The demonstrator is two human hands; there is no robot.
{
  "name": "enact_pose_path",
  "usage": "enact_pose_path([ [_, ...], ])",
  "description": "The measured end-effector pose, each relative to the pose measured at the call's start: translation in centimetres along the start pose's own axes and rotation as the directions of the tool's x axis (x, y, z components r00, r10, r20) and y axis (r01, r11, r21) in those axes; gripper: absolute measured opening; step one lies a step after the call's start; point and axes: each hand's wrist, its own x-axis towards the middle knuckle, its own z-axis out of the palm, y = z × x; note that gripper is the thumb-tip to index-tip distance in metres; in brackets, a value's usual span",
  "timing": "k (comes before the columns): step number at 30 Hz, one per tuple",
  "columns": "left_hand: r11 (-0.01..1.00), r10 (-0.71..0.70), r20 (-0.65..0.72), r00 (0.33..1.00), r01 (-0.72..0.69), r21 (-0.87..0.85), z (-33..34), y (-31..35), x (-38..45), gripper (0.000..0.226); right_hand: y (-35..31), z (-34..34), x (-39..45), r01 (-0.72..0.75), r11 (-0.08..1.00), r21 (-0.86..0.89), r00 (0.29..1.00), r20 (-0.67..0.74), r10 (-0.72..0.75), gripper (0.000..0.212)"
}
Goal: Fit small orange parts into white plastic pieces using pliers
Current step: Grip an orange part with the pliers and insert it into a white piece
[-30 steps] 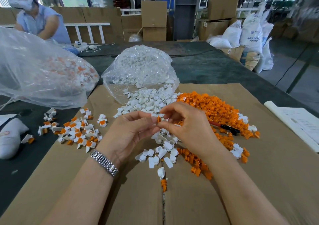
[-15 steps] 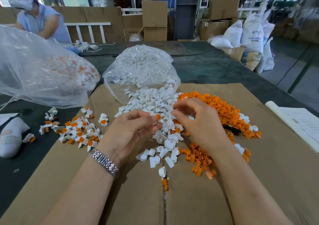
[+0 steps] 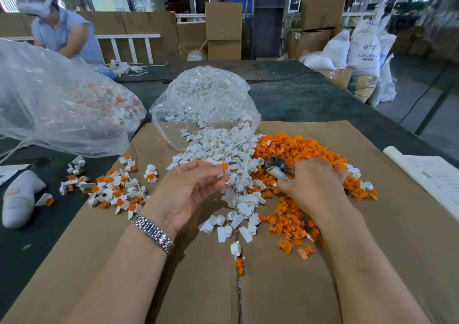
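My left hand [image 3: 191, 192] pinches a white plastic piece with an orange part [image 3: 223, 168] seated in its top, held just above the pile of white pieces [image 3: 223, 147]. My right hand [image 3: 313, 187] rests on the heap of orange parts [image 3: 298, 147] and grips the pliers [image 3: 277, 164], whose grey metal jaws stick out to the left of the fingers. The plier handles are hidden under the palm. A group of fitted white-and-orange pieces [image 3: 114, 189] lies to the left on the cardboard sheet [image 3: 198, 286].
An open clear bag [image 3: 203, 100] spills white pieces at the centre back. A larger clear bag [image 3: 57, 105] of fitted pieces lies at the left. A white device [image 3: 19, 197] lies at the left edge, papers [image 3: 432, 174] at the right. Another person [image 3: 59, 28] sits far left.
My right hand has left the piece held by my left hand, moved right onto the orange heap and closed on the pliers. My left hand keeps hold of the white piece.
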Motion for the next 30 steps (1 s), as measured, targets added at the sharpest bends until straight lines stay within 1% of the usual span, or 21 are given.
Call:
enact_pose_path([
  [2,1.000,-0.002,-0.011,1.000,0.002,-0.005,-0.1,0.0,0.1,0.015,-0.3,0.0,0.2,-0.010,1.000,0.008,1.000,-0.001,0.010,0.038],
  [8,0.999,0.008,-0.022,1.000,-0.009,-0.039,-0.3,0.0,0.2,0.020,0.0,-0.2,0.7,-0.069,0.980,0.185,0.997,-0.004,0.071,0.038],
  [11,0.998,0.018,-0.028,0.999,-0.020,-0.066,-0.3,0.0,0.3,0.032,0.5,-0.9,0.7,-0.027,0.976,0.218,0.999,-0.041,0.037,0.037],
  [13,0.997,0.035,-0.035,0.999,-0.038,-0.072,-0.3,0.0,0.4,0.030,0.7,-1.9,0.5,0.025,0.970,0.240,0.996,-0.091,-0.003,0.036],
  [14,0.996,0.044,-0.031,0.999,-0.046,-0.072,-0.4,0.0,0.4,0.026,0.7,-2.6,0.2,0.045,0.954,0.298,0.995,-0.094,-0.017,0.033],
  [16,0.995,0.059,-0.025,0.998,-0.061,-0.082,-0.4,0.0,0.3,0.022,0.6,-4.4,-0.5,0.084,0.875,0.476,0.996,-0.040,-0.074,0.025],
  [18,0.994,0.083,-0.027,0.996,-0.084,-0.073,-0.4,0.1,0.3,0.023,-0.2,-6.2,-1.4,0.096,0.783,0.615,0.980,0.079,-0.182,0.021],
  [19,0.994,0.095,-0.028,0.995,-0.097,-0.059,-0.4,0.2,0.2,0.023,-0.8,-6.8,-1.8,0.079,0.737,0.671,0.955,0.161,-0.249,0.020],
  [21,0.992,0.116,-0.043,0.992,-0.118,-0.041,-0.3,0.3,0.1,0.019,-2.0,-7.2,-2.4,0.002,0.648,0.761,0.869,0.319,-0.377,0.021],
  [22,0.992,0.123,-0.058,0.991,-0.125,-0.032,-0.3,0.4,0.1,0.018,-2.7,-7.1,-2.8,-0.029,0.634,0.773,0.829,0.373,-0.418,0.023],
  [24,0.990,0.136,-0.082,0.987,-0.137,-0.010,-0.3,0.4,0.1,0.020,-3.9,-6.2,-3.4,-0.033,0.662,0.748,0.790,0.425,-0.441,0.026],
  [27,0.990,0.143,-0.076,0.987,-0.143,-0.002,-0.3,0.4,0.1,0.024,-5.0,-4.9,-3.8,0.005,0.703,0.712,0.781,0.436,-0.447,0.030],
  [30,0.990,0.143,-0.058,0.988,-0.142,0.021,-0.3,0.4,0.1,0.025,-5.3,-4.5,-3.8,0.020,0.712,0.702,0.789,0.427,-0.443,0.034],
])
